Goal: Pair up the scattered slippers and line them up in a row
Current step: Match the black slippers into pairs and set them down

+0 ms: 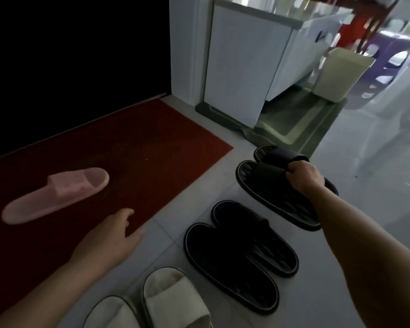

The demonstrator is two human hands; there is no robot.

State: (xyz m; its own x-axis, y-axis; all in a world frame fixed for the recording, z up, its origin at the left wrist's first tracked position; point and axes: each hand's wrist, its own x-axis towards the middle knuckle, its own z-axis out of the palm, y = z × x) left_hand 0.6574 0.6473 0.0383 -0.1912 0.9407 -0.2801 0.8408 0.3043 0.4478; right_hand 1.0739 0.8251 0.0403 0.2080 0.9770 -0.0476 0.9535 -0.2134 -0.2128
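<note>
White slippers (173, 301) nearest; black slippers (263, 183) in right hand (303, 177) grip.

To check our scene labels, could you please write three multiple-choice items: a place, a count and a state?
1. Where does the lone pink plastic slipper lie? A on a shelf; B on the red doormat; C in a hand.
2. How many black rubber slippers show? A two; B three; C four.
3. What is the right-hand grip doing? A hanging open; B holding two black slippers by their straps; C pressing the doormat.
Answers: 1 B, it rests on the mat; 2 C, two pairs; 3 B, it clasps both straps.
</note>
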